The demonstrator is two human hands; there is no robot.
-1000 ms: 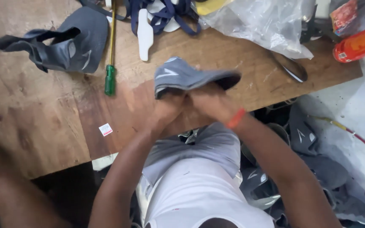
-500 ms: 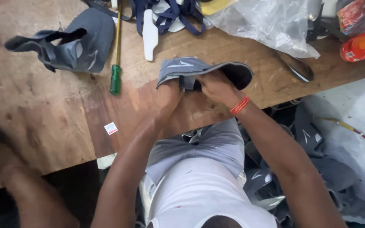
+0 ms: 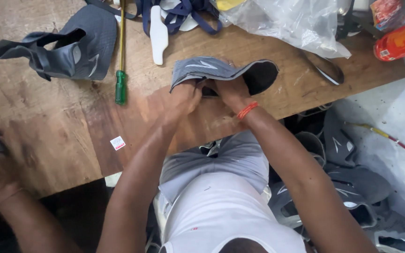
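A grey fabric shoe upper with a dark lining (image 3: 221, 71) is being held just above the worn wooden bench (image 3: 48, 131), close to its near edge, right of the middle. It is judged light, soft and floppy: the panel is drooping and folding over the fingers, so slipping looks unlikely, creasing more so. The firmest hold is judged to be along the lower hem and the opening rim, where both hands are already gripping.

The left hand (image 3: 183, 96) is being kept closed on the left hem, knuckles up, forearm angled in from the lower left. The right hand (image 3: 230, 91), an orange band at its wrist, is being kept closed under the dark opening; its fingertips are hidden inside.

A green-handled screwdriver (image 3: 121, 89) is lying left of the hands, a second grey upper (image 3: 71, 47) near the far left corner, a clear plastic bag (image 3: 287, 23) at the far edge.
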